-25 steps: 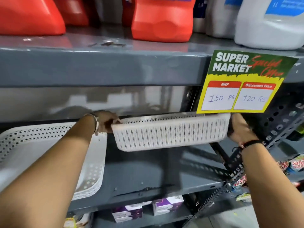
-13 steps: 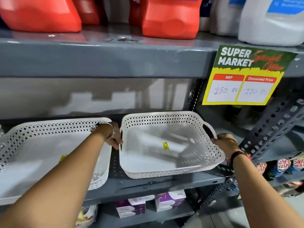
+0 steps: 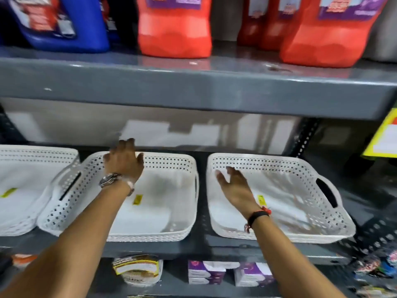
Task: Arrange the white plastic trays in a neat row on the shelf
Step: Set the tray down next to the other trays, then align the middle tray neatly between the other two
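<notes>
Trays: three white perforated trays side by side on the grey shelf [image 3: 206, 244]: left tray [image 3: 32, 175], middle tray [image 3: 163, 203], right tray [image 3: 296, 203].
Left hand [image 3: 123, 161]: fingers spread, empty, over the middle tray's rear rim.
Right hand [image 3: 235, 186]: fingers spread, empty, over the right tray.

i see three white perforated trays flat in a row on the grey shelf [image 3: 193, 248]: left tray [image 3: 25, 190] cut by frame, touching middle tray [image 3: 163, 203]; right tray [image 3: 300, 203] apart, handle slot rightward.
</notes>
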The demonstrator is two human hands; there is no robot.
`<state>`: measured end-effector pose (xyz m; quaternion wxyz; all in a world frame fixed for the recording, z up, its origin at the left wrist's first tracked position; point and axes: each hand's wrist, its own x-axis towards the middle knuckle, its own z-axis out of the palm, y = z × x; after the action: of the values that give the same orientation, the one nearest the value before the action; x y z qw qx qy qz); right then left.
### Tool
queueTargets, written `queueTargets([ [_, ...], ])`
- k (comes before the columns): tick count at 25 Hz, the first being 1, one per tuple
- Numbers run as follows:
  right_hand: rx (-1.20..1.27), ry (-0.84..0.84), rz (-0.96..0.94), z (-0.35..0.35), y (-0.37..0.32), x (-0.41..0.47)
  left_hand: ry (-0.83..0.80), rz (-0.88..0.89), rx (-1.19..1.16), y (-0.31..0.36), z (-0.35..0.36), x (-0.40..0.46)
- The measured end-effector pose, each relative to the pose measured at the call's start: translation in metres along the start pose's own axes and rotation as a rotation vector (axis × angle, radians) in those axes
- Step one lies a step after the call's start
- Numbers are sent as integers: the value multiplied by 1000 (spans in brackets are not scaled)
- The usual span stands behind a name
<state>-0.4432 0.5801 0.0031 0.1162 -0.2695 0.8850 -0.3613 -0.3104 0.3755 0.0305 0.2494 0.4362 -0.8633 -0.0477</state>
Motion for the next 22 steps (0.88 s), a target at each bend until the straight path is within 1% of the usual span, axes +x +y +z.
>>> queueTargets([
  [1, 16, -83, 22, 18, -12, 1, 11, -60, 15, -30, -4, 0],
  [2, 12, -128, 44, 31, -18, 3, -8, -118, 39, -57, -7, 0],
  [3, -6, -140, 53, 43, -23, 5, -62, -178, 76, -85, -7, 0],
  [6, -15, -99, 91, 68, -33, 8, -258, -305, 229, -164, -2, 4],
  [8, 7, -17, 127, 80, -41, 6, -366, -348, 213, -192, 4, 11],
  [10, -19, 49, 146, 90, -46, 4, -452, -356, 42, -200, 10, 22],
  [11, -39, 64, 144, 91, -48, 4, -472, -339, -8, -198, 12, 27],
  [15, -104, 112, 137, 99, -49, 1, -493, -247, -4, -198, 11, 37],
  [18, -197, 135, 155, 105, -50, 2, -521, -176, -104, -200, 13, 43],
  [22, -288, 154, 155, 109, -53, 13, -455, -119, -156, -194, 23, 55],
])
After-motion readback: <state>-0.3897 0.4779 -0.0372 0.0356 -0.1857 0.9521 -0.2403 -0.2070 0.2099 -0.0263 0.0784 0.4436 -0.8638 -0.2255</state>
